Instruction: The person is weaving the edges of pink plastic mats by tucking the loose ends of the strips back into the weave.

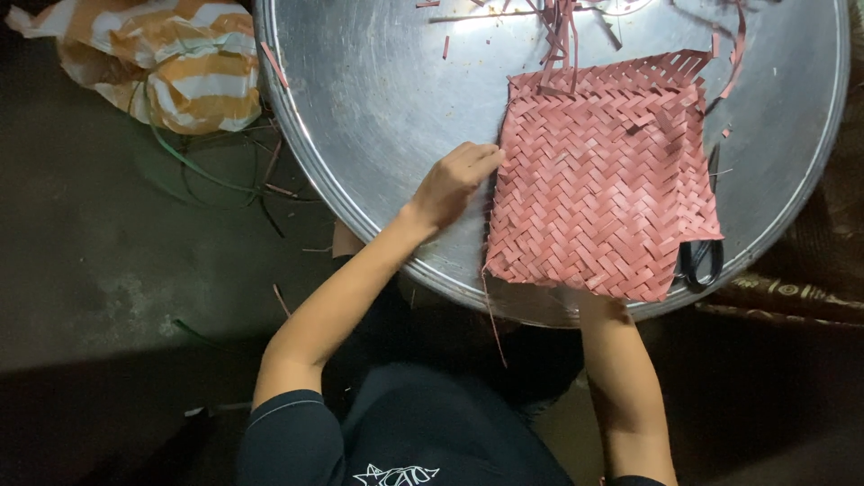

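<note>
Pink woven mat point(601, 180) is lying mostly plaited on the metal tray point(378, 99); loose strips point(560, 36) at its far edge are remaining unwoven. Left hand point(453, 183) is pressing the mat's left edge, grip relaxed, grasping nothing; right hand is hidden under the mat, grip impossible to tell.

Dark navy short-sleeved shirt, white chest print, bare forearms
</note>
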